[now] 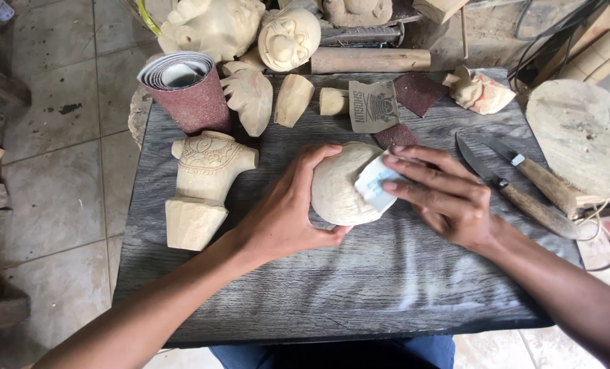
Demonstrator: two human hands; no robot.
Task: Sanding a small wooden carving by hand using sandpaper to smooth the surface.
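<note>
Left hand (284,215) fingers grip the pale, smooth, rounded wood carving (336,184) on the grey grained worktop (360,287). Right hand (445,195) fingers press a small sandpaper piece (372,186) flat against it.

The rounded wood carving (336,188) is pale cream, the sandpaper scrap (373,184) on it whitish-blue. The sandpaper roll (192,92) is dark red; the tabletop (360,273) shows grey woodgrain
</note>
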